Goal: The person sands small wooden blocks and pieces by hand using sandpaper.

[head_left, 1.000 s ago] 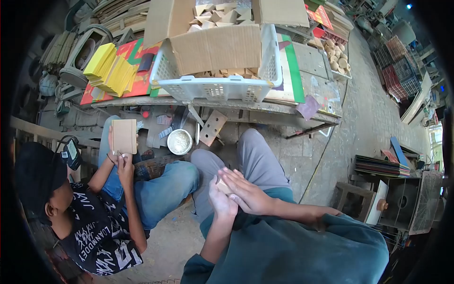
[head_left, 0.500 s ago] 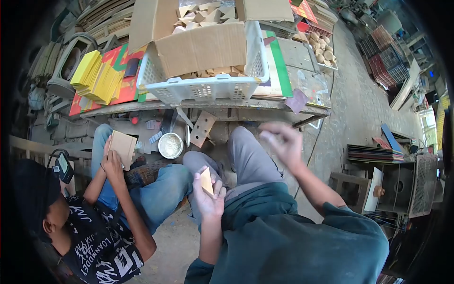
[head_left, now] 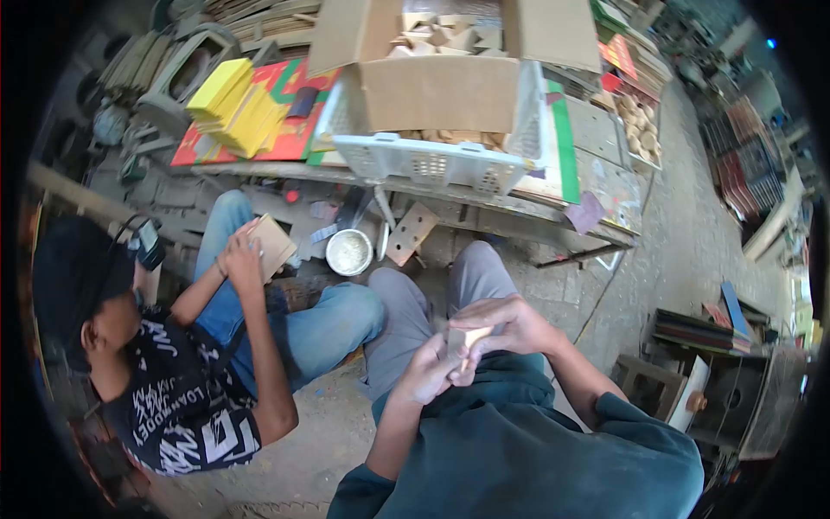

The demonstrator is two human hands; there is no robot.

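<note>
In front of my lap, my left hand (head_left: 425,370) is closed around a small pale wooden block (head_left: 471,335) with angled faces. My right hand (head_left: 510,327) comes in from the other side, its fingers bent over the top of the block and its thumb near the lower edge. A greyish face shows between the two hands; blur hides whether it is part of the block or a separate piece. The fingers cover most of the block.
Ahead stands a bench with a white plastic crate (head_left: 424,160) holding a cardboard box (head_left: 439,91) of wooden blocks (head_left: 450,35). Yellow pieces (head_left: 238,108) lie left, a purple sheet (head_left: 586,212) right. A white tub (head_left: 349,252) is below. A co-worker (head_left: 199,363) holds a flat board (head_left: 272,245).
My right hand has come down from the raised position at right onto the block. My left hand has moved right with the block. The view has shifted, so the bench appears further right.
</note>
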